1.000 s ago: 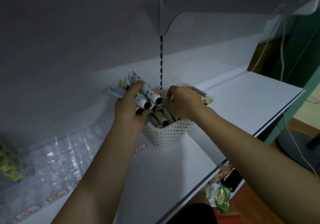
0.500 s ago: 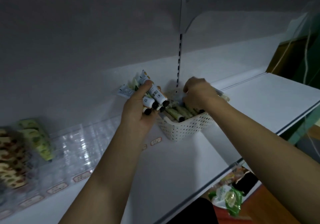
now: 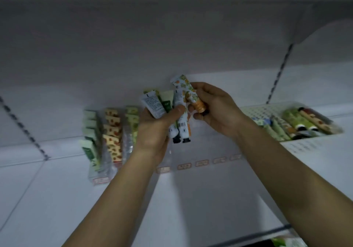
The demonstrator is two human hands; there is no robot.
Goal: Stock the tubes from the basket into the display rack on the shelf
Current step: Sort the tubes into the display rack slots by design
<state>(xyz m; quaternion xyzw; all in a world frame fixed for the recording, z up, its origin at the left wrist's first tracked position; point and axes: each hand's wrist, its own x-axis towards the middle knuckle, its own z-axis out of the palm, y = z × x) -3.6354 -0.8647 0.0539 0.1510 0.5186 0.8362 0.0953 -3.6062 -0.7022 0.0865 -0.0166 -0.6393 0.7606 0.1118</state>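
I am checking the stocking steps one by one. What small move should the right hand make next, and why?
Probably carry the orange tube left and down to the display rack. The right hand already pinches it, apart from the bunch of tubes that the left hand grips, and the rack's right-hand slots look unfilled.

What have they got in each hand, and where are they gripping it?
The left hand grips a bunch of tubes around their middles, caps pointing down. The right hand pinches one orange-patterned tube near its cap end.
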